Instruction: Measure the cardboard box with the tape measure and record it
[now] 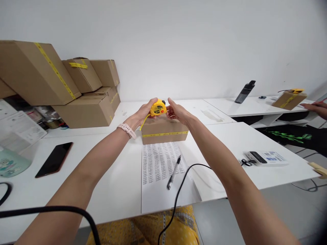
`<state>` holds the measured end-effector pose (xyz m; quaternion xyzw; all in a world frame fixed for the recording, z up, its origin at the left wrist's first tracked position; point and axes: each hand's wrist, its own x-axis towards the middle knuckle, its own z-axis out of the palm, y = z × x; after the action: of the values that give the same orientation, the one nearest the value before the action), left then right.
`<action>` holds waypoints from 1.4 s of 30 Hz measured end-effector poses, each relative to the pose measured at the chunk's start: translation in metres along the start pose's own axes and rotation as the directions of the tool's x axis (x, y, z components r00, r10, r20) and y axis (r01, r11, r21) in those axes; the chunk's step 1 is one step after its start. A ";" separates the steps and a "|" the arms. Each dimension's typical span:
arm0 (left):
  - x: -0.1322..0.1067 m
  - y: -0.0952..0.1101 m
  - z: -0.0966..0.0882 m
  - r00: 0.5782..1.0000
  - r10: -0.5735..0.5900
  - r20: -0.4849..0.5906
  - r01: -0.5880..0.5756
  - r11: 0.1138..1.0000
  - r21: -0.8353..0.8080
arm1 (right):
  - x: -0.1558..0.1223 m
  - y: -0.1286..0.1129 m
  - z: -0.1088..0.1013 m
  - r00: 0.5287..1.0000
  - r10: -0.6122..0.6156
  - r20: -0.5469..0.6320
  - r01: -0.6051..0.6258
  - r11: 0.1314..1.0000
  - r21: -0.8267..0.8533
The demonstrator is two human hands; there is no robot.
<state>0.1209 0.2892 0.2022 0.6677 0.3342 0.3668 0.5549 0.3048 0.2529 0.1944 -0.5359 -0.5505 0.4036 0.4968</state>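
Observation:
A yellow tape measure (158, 108) is held above a small cardboard box (164, 130) with a yellow tape band, which stands on the white table (114, 183). My left hand (144, 114) grips the tape measure's left side; a short length of yellow blade hangs down under it. My right hand (178, 112) touches the tape measure's right side with its fingers curled towards it. A pale watch strap (127, 130) sits on my left wrist. In front of the box lies a printed sheet (158, 170) with a pen (174, 172) on it.
Stacked cardboard boxes (76, 92) fill the back left. A dark phone (54, 159) lies at the left. A black cable (178, 194) crosses the sheet. Scissors and a small device (258, 158) lie at the right. Another person's hand (316, 109) rests near a box (289, 99) on the far right table.

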 end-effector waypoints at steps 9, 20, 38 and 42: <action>-0.004 -0.005 -0.063 0.992 -0.110 -0.064 0.111 0.994 0.009 | 0.016 0.020 -0.055 0.952 0.151 -0.267 -0.121 0.985 0.123; -0.014 -0.033 -0.132 0.965 -0.250 -0.077 0.256 0.964 0.078 | 0.022 0.072 -0.072 0.867 0.216 -0.450 -0.273 0.960 -0.065; -0.007 -0.043 -0.127 0.970 -0.236 -0.057 0.240 0.966 0.091 | 0.018 0.067 -0.065 0.818 0.348 -0.457 -0.379 0.925 0.026; -0.008 -0.043 -0.126 0.970 -0.239 -0.053 0.243 0.967 0.082 | 0.018 0.065 -0.062 0.810 0.326 -0.488 -0.377 0.926 -0.007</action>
<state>0.0068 0.3518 0.1738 0.6381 0.4405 0.2956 0.5580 0.3790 0.2718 0.1437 -0.7360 -0.3221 0.3146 0.5055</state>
